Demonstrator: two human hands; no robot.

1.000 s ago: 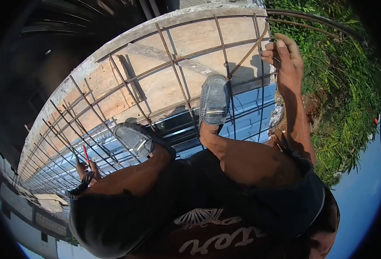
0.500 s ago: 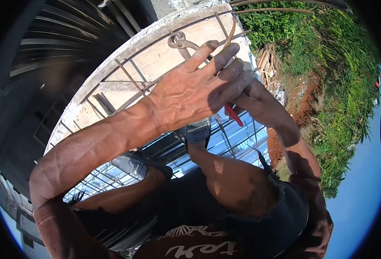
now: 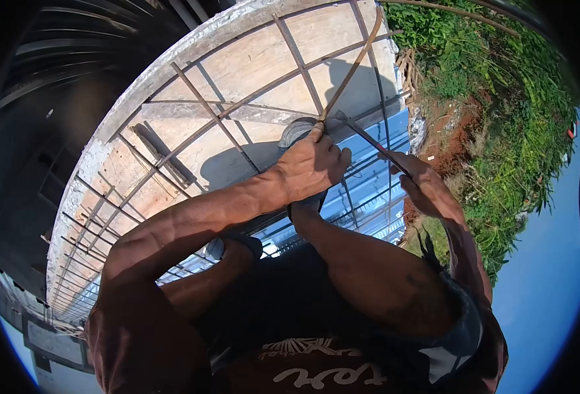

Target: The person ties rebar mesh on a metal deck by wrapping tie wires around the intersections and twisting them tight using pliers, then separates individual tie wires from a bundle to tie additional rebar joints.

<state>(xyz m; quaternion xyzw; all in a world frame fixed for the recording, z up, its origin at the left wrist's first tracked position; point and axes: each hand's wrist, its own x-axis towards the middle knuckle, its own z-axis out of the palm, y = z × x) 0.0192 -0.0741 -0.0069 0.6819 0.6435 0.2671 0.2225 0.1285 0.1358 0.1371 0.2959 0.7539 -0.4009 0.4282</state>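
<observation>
My left hand is closed, with a finger and thumb at the lower end of a brown steel rod that slants up to the right. Some thin wire shows by its curled fingers. In my right hand, to the right, is a pair of pincers, its head pointing up and left near the rod's end. Around both hands runs a grid of steel bars over pale boards. My shoe shows partly behind the left hand.
A curved concrete edge bounds the boards, with a dark drop beyond it. Blue-lit metal sheeting lies below the bars. To the right are red soil and green plants. A short wood piece rests among the bars.
My hands have moved apart and down from the upper bars. The pincers have swung from pointing up above the left hand to slanting left from the right hand. More of the grid shows.
</observation>
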